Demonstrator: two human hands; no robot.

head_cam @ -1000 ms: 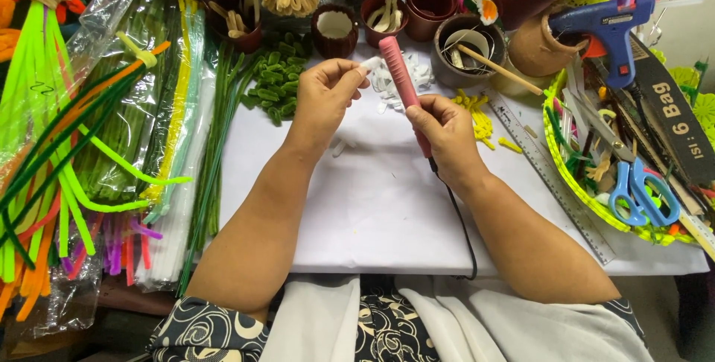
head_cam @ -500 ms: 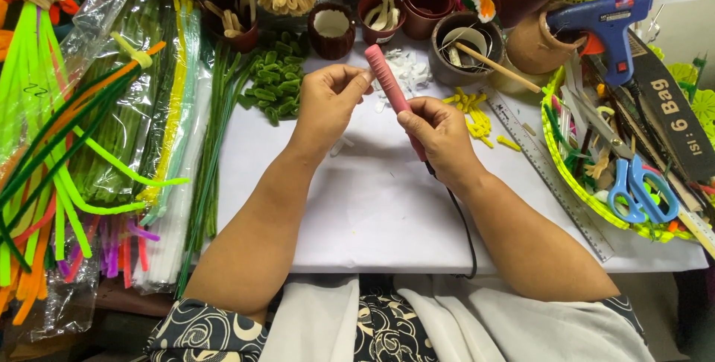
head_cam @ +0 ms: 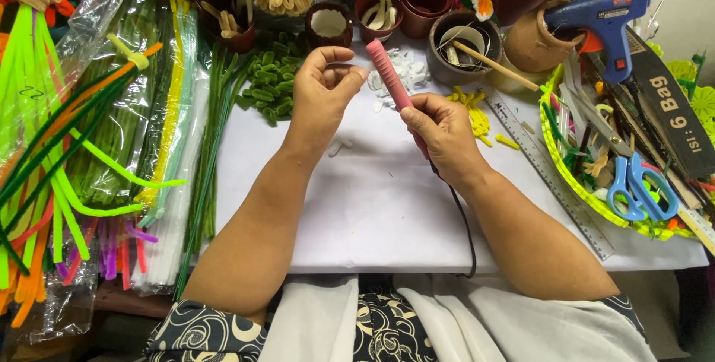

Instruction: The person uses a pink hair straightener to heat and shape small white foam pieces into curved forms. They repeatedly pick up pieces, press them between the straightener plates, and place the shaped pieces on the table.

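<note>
Mid-table, our right hand grips the pink corded tool tilted toward our left hand, whose fingertips pinch something tiny.

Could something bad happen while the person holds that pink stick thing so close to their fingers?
Maybe. The left hand pinches something tiny right beside the tip of the pink corded tool held by the right hand; if that tip is hot, fingers could get burned. Its black cord runs off the table edge towards the lap, so a snag might jerk the tool. Small white pieces behind could scatter.
</note>
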